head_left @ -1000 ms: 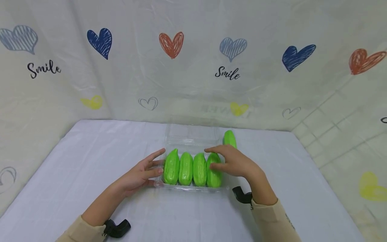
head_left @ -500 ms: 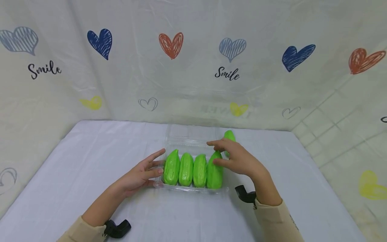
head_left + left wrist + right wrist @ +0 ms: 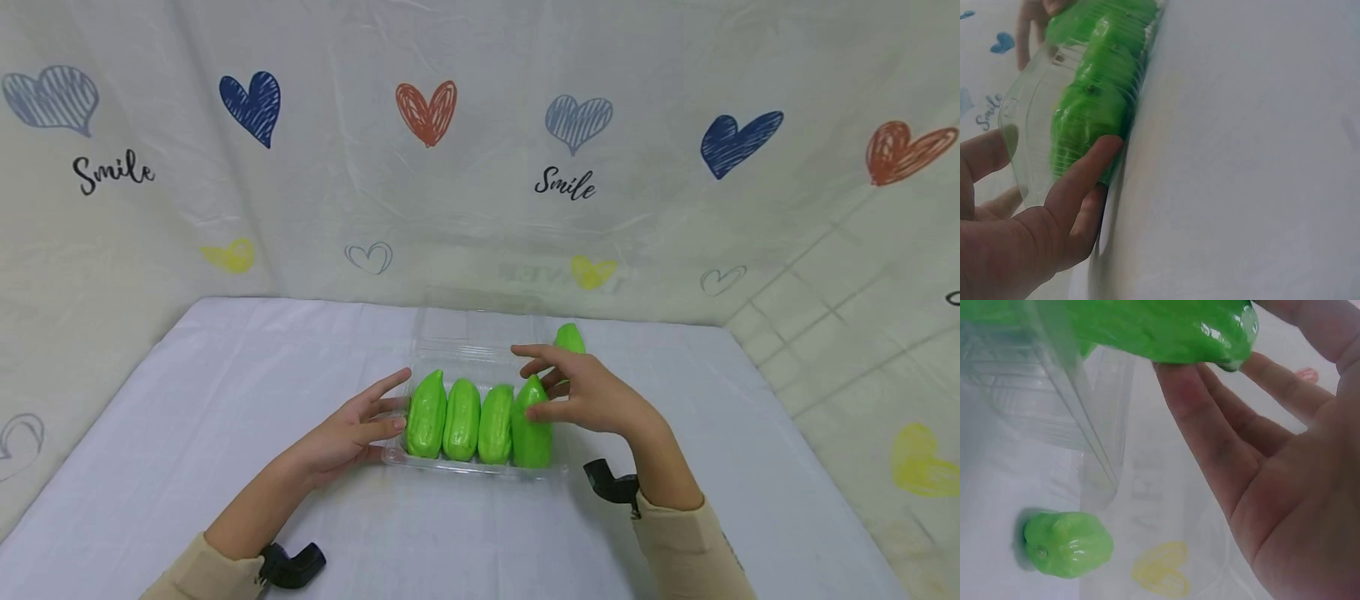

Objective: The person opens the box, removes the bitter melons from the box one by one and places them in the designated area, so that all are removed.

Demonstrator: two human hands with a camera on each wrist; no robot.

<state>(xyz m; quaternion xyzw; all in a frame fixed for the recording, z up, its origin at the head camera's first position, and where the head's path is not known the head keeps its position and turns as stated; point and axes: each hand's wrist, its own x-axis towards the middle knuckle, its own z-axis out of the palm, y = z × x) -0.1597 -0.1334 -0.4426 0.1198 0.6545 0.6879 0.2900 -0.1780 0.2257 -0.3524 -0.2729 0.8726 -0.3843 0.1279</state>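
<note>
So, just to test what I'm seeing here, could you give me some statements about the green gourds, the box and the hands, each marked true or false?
1. Only three green gourds are lined up in the row. False: four green gourds make up the row.
2. The lid of the clear plastic box is closed. False: the lid is open, tipped back behind the row.
3. The right grip holds the rightmost green gourd of the row. True.
4. A loose green gourd lies outside the box. True.
5. The left grip is well away from the box. False: the left grip touches its left end.
</note>
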